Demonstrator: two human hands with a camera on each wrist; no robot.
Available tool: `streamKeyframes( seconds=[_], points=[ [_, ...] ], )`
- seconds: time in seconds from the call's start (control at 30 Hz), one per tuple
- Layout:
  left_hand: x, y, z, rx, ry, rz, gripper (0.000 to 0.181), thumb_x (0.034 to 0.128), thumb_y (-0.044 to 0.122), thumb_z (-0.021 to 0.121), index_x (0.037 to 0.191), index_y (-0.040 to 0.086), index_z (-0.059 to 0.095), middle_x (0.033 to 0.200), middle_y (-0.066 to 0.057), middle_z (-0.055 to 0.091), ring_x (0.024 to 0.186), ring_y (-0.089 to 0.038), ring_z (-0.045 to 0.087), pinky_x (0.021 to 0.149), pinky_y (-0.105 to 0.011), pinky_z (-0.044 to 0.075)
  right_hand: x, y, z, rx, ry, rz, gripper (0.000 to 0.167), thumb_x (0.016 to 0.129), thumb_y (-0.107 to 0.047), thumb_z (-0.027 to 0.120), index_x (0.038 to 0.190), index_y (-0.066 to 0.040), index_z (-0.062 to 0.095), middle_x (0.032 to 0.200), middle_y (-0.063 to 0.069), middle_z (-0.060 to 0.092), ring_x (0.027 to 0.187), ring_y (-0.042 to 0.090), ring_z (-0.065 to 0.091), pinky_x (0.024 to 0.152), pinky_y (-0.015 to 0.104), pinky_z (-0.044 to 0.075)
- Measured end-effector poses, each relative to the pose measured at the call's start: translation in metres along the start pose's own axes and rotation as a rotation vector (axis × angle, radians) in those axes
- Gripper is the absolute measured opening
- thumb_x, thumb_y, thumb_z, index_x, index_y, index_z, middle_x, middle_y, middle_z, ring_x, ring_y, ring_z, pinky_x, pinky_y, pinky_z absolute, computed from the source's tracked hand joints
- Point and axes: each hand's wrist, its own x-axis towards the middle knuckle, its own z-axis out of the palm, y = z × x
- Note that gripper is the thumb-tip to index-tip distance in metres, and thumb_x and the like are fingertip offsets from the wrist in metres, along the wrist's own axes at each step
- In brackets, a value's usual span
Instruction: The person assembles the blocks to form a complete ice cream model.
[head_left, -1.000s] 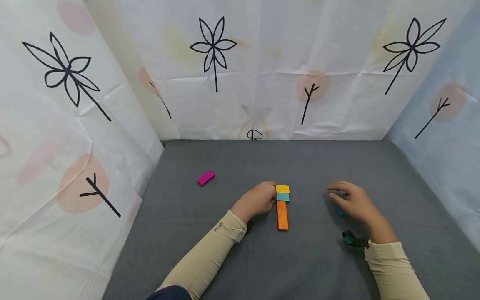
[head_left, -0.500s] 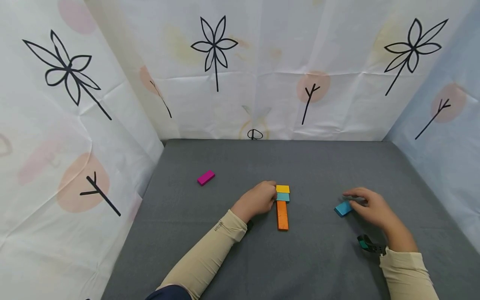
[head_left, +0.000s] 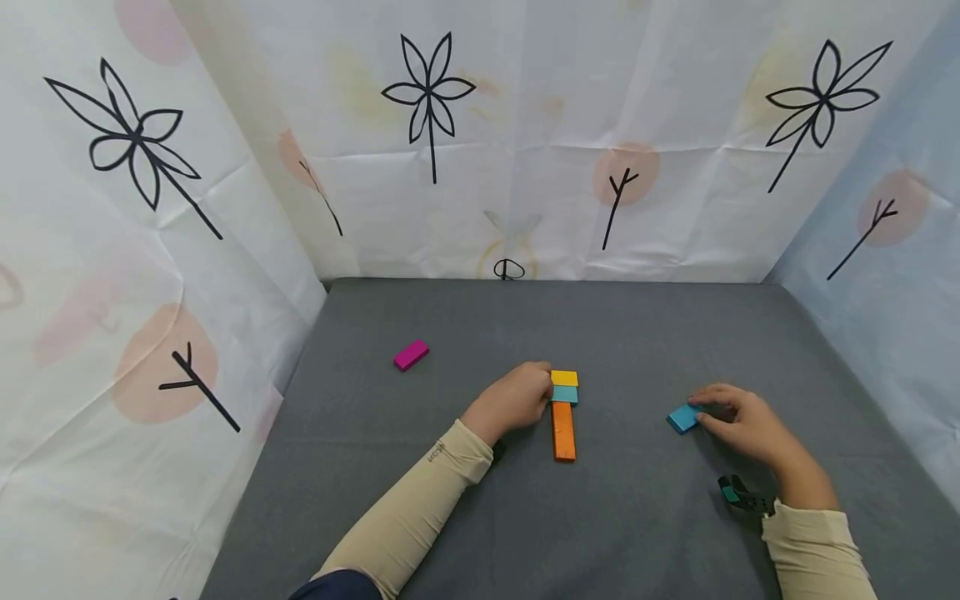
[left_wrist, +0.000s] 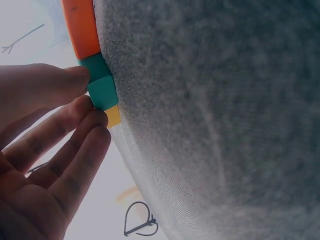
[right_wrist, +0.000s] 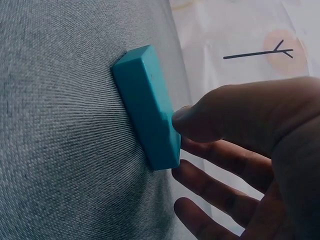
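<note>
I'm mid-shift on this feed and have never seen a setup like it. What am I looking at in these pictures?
There is no machine here: one person works with two bare hands. The wide picture comes from a camera on the head, looking forward and down; the other two come from cameras on the left and right wrists, each looking at that hand's work.

On the grey cloth a yellow block, a teal block and an orange block form a row, yellow farthest away. A magenta block lies apart to the left.

The left hand seems to pinch the teal block's end. The right hand holds one end of a separate blue block between thumb and fingers.
</note>
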Motion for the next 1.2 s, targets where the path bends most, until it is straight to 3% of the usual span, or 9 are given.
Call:
streamKeyframes(
  seconds=[0.17, 0.5, 0.9, 1.2],
  points=[
    [-0.0002, 0.0006, 0.0001, -0.004, 0.009, 0.000, 0.033, 0.1040, -0.001, 0.059, 0.079, 0.011, 0.076, 0.081, 0.000, 0.052, 0.069, -0.010, 0.035, 0.066, -0.019, 0.036, 0.0002, 0.0002, 0.0012, 0.008, -0.006, 0.016, 0.021, 0.091, 0.000, 0.079, 0.111, -0.006, 0.081, 0.119, 0.020, 0.073, 0.104, -0.025, 0.044, 0.073, 0.025, 0.057],
    [-0.0015, -0.0005, 0.0032, -0.025, 0.026, -0.026, 0.019, 0.1014, 0.007, 0.069, 0.086, 0.011, 0.080, 0.088, -0.001, 0.062, 0.071, -0.010, 0.051, 0.069, -0.018, 0.047, -0.0005, 0.0045, 0.0021, 0.019, 0.000, 0.021, 0.021, 0.090, 0.001, 0.079, 0.109, -0.007, 0.082, 0.117, 0.018, 0.074, 0.102, -0.025, 0.045, 0.072, 0.023, 0.055],
    [-0.0060, 0.0004, 0.0011, -0.030, 0.045, -0.023, 0.011, 0.1006, 0.014, 0.074, 0.095, 0.011, 0.083, 0.092, 0.000, 0.065, 0.072, -0.008, 0.053, 0.070, -0.019, 0.049, -0.0002, 0.0023, 0.0027, 0.033, -0.030, 0.072, 0.020, 0.092, -0.002, 0.079, 0.111, -0.007, 0.082, 0.120, 0.019, 0.074, 0.104, -0.026, 0.042, 0.075, 0.021, 0.057],
    [-0.0100, -0.0054, 0.0008, -0.030, 0.060, -0.047, 0.010, 0.1003, 0.016, 0.075, 0.101, 0.010, 0.083, 0.095, 0.000, 0.067, 0.077, -0.009, 0.056, 0.075, -0.020, 0.053, -0.0011, 0.0051, 0.0031, 0.048, -0.015, 0.064, 0.020, 0.092, -0.002, 0.079, 0.111, -0.006, 0.081, 0.119, 0.019, 0.074, 0.106, -0.027, 0.042, 0.075, 0.018, 0.055]
  ],
)
